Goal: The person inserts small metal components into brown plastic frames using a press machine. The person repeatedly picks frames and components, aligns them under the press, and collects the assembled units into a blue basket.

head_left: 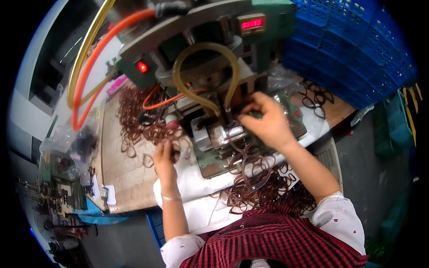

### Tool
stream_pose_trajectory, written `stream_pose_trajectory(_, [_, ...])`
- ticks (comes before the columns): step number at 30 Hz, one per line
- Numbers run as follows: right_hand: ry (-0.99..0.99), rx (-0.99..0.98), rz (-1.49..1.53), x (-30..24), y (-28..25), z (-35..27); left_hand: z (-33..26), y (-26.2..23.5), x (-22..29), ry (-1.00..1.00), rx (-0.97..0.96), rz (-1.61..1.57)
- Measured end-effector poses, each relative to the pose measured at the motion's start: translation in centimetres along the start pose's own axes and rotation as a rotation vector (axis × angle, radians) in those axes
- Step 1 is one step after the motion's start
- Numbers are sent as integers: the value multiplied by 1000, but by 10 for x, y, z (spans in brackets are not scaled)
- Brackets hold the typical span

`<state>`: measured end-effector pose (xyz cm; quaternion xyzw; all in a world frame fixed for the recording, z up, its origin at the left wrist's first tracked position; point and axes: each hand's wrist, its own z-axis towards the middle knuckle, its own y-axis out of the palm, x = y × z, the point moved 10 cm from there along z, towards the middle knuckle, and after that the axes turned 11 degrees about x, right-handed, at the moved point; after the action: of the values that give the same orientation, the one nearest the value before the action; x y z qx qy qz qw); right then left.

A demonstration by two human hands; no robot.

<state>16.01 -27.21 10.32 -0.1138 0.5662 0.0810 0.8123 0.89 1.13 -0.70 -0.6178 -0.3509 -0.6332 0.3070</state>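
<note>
Nearest: heap of brown eyeglass frame fronts [254,187] on the white cloth [196,178] at the bench's near edge, spilling toward the person's lap.

Left hand [164,154] sits over the cloth left of the machine, fingers pinched shut on one brown frame [175,151], held ready.

Right hand [268,123] is up at the green bench machine [223,89], fingertips closed on a small dark part [243,109] at the work head, just under the looped yellow hose [205,76]. Can't tell if that part is a frame or part of the fixture.

Step, as I read it: loading/seating a piece in the fixture, next blank staged in the left hand. Next move needs precise seating at the clamp, fingers clear of the head.

Farther: second pile of brown frames [134,111] on the wooden bench [120,169] far-left side, orange hose [94,62], red indicator lamp [142,67], red digital counter [252,23]. Blue crates [353,49] at far right; a few dark frames [315,98] on the bench's right corner.
</note>
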Motion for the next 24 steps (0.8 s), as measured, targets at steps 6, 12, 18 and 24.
stream_pose_trajectory(6, [-10,79,109,5,1,-10,-47,21,70,305,-33,-350])
stream_pose_trajectory(12, [232,60,399,15,23,-19,-88,74,200,918,34,-95])
stream_pose_trajectory(18, [-62,71,-58,9,-25,-22,-143,106,137,50,-694,-318])
stream_pose_trajectory(24, [-323,280,-954,84,-84,-22,-169,151,48,-701,-729,-222])
